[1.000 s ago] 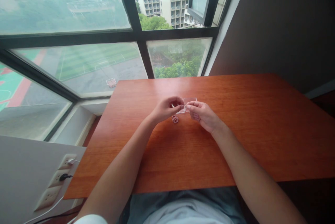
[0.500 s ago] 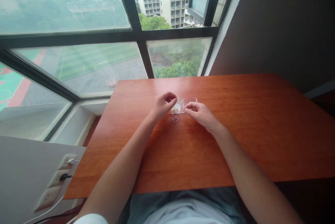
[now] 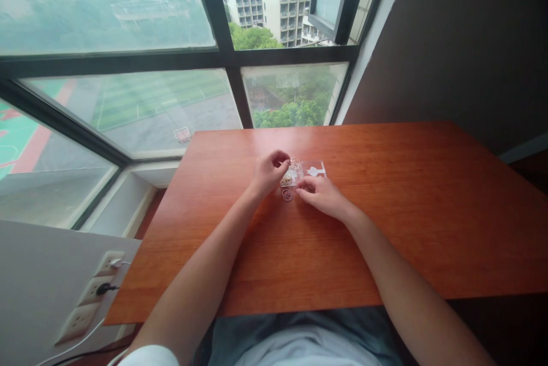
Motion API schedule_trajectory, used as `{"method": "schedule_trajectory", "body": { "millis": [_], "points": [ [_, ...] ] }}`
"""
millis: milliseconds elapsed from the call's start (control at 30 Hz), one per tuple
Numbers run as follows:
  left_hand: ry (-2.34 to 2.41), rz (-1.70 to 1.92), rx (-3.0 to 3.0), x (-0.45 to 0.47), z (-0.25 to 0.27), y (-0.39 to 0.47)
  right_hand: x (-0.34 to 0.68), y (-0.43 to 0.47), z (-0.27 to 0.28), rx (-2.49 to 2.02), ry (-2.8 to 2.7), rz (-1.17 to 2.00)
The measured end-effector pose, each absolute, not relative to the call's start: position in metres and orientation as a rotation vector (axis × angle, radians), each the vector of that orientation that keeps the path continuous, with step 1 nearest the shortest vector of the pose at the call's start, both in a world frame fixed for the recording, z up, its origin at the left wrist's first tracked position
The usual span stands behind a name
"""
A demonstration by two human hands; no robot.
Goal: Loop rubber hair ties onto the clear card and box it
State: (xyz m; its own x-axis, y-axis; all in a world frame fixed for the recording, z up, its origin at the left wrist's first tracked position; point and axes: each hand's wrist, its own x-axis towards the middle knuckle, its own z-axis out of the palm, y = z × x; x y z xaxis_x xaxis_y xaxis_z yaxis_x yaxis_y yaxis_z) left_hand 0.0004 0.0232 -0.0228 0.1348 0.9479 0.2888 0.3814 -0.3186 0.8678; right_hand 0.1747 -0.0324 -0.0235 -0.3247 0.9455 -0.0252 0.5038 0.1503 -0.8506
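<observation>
A small clear plastic box (image 3: 295,185) lies open on the table, its lid (image 3: 317,171) folded out to the right with a white patch on it. Inside are pale rings (image 3: 294,164) at the back and gold-coloured rings (image 3: 286,181) towards the front. A few pinkish rings (image 3: 287,195) lie on the wood just in front of the box. My left hand (image 3: 272,172) is at the box's left side, fingers curled and closed. Close to the loose rings, my right hand (image 3: 319,193) has thumb and fingertips together in a pinch. Whatever either hand holds is too small to make out.
The reddish-brown wooden table (image 3: 428,212) spreads around the box. Behind it rise large windows with dark frames (image 3: 171,63). A dark wall (image 3: 462,40) stands at the right. Wall sockets with plugs and cables (image 3: 92,290) are at the lower left.
My right hand has moved a little nearer to me and left, from the box's right part towards the loose rings, uncovering more of the lid. My left hand has barely moved.
</observation>
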Motion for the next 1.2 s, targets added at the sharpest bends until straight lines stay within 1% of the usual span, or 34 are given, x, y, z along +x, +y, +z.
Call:
{"method": "schedule_trajectory", "body": {
  "millis": [433,500,667,767,900,1067,1200],
  "points": [
    [1.259,1.128,1.775,-0.002,-0.023,0.021,0.176,-0.032,-0.026,-1.332,-1.961,1.054],
    [1.263,1.118,1.791,-0.003,-0.022,0.021,0.178,-0.031,-0.023,-1.354,-1.963,1.0],
    [1.254,1.073,1.828,-0.003,-0.02,0.02,0.185,-0.029,-0.018,-1.512,-1.887,0.735],
    [1.244,1.051,1.858,-0.003,-0.017,0.018,0.184,-0.03,-0.02,-1.517,-1.981,0.682],
    [1.287,0.853,2.126,-0.004,-0.009,0.011,0.178,-0.032,-0.024,-1.525,-2.095,0.605],
    [1.299,0.484,2.611,0.0,-0.002,-0.001,0.183,-0.029,-0.022,-1.618,-1.908,0.519],
    [1.319,0.343,2.741,0.005,-0.003,-0.002,0.188,-0.025,-0.023,-1.697,-1.856,0.477]
  ]
}}
